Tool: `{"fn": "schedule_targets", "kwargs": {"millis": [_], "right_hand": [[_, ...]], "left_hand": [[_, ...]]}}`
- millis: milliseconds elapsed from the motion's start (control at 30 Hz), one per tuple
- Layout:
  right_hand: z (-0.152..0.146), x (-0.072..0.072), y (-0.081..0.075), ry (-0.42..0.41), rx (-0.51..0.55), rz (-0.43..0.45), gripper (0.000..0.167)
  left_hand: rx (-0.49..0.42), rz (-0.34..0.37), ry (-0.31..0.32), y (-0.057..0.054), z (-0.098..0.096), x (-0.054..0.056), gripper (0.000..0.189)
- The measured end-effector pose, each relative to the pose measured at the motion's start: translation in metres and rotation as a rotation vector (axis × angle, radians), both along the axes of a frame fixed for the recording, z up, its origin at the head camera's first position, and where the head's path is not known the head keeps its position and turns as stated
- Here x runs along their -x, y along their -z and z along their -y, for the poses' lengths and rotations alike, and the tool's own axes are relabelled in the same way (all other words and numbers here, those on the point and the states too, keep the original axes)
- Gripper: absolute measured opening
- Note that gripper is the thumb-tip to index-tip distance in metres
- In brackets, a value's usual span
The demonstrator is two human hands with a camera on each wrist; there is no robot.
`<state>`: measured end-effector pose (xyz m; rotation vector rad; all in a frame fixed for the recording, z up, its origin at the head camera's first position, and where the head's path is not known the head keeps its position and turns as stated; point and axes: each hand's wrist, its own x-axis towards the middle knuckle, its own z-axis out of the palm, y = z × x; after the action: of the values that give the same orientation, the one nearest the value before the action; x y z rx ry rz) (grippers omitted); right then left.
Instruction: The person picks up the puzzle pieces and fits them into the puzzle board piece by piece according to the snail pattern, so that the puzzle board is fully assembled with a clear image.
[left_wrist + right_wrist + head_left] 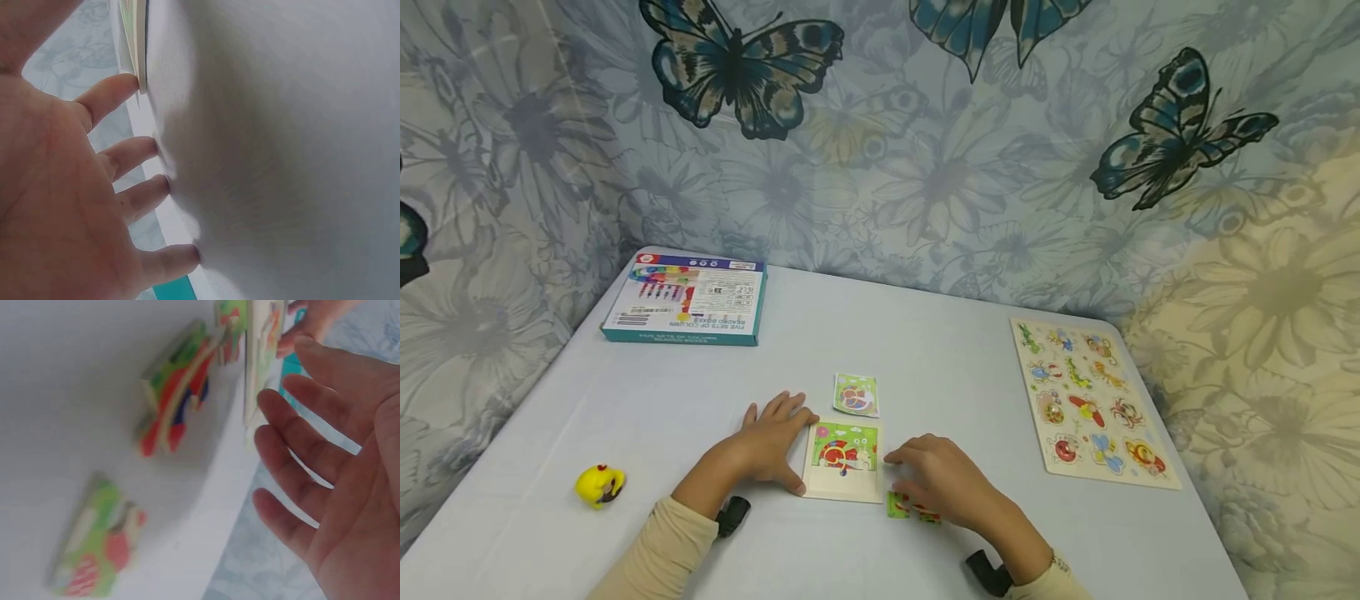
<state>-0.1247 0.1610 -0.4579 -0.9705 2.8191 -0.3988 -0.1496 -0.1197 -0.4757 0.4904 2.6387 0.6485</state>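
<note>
A small wooden jigsaw board [842, 487] lies in the middle of the table, its upper part filled with a red and green picture and its lower part bare wood. My left hand [769, 446] has its fingers spread on the table, with thumb and index finger at the board's left edge. Just right of the board hovers my right hand [947, 483], fingers loosely extended and holding nothing. Beneath and beside it lie loose puzzle pieces [897, 505]. In the right wrist view, one piece [97, 544] lies apart from a larger red, blue and green piece [178, 387].
A picture card [856, 394] lies just behind the board. At the back left is a flat teal-edged box [685, 300]; a yellow toy duck [599, 486] sits at left. An animal peg puzzle [1093, 400] lies at right. Patterned wall covering [880, 167] borders the table.
</note>
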Motion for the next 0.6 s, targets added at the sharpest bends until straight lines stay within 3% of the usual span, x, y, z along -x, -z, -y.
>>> {"fn": "schedule_targets", "kwargs": {"millis": [200,333,600], "right_hand": [[-0.009,-0.012,0.007,-0.025,-0.032,-0.012,0.025],[-0.011,-0.019,0.011,0.002,-0.072,-0.022,0.024],[-0.008,-0.025,0.014,-0.001,-0.102,-0.127,0.022]], "left_hand": [[-0.007,0.003,-0.003,0.000,0.000,0.000,0.089],[-0.010,0.001,0.001,0.000,0.000,0.000,0.089],[-0.013,-0.003,0.002,0.000,0.001,0.000,0.089]]}}
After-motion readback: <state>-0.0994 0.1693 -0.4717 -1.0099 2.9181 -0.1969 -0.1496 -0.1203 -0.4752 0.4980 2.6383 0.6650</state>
